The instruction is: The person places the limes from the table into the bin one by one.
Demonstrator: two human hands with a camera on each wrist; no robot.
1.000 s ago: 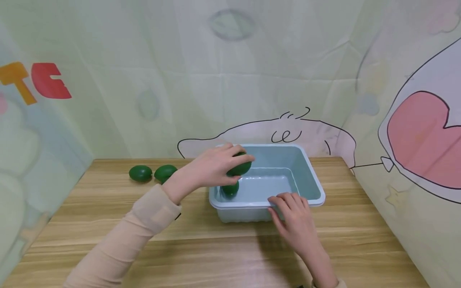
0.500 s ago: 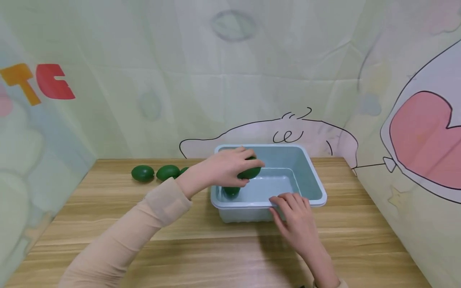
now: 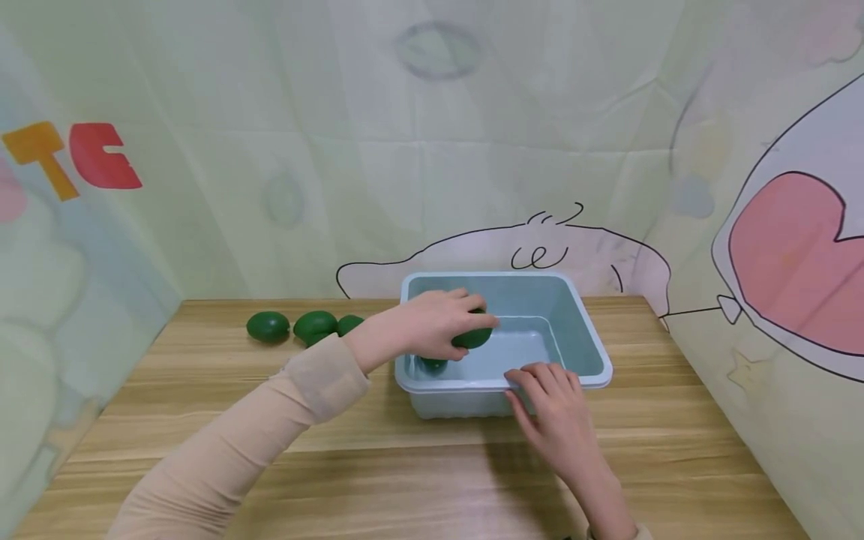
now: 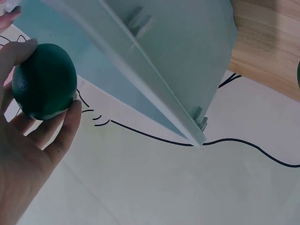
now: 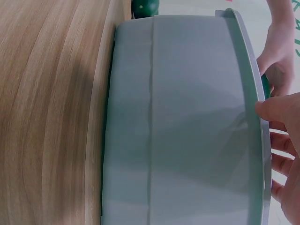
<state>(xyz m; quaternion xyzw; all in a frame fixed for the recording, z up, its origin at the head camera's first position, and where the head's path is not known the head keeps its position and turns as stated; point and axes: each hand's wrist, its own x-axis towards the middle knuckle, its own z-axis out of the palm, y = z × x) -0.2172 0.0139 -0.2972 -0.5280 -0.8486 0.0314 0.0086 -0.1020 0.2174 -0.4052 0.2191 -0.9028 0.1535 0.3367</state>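
Note:
My left hand [image 3: 439, 322] grips a dark green avocado [image 3: 475, 335] over the inside of a light blue plastic basin [image 3: 466, 385]. In the left wrist view, thumb and fingers wrap the avocado [image 4: 44, 82] from opposite sides, beside the basin's rim. Another avocado [image 3: 433, 364] lies inside at the basin's near left corner, mostly covered by the left hand. My right hand [image 3: 555, 416] holds the near rim toward its right side. From the right wrist view, the thumb lies on the outside of that rim [image 5: 263, 154] while the other fingers reach over to the inner side.
Left of the basin, several more avocados [image 3: 268, 327] lie in a row on the wood-grain table [image 3: 378, 480], partly behind the left forearm. A printed cloth backdrop [image 3: 337, 187] rises along the table's back and both sides.
The left hand has carried its avocado rightward and lower into the basin. More of the avocados on the table show behind the forearm. The right hand keeps its place on the rim.

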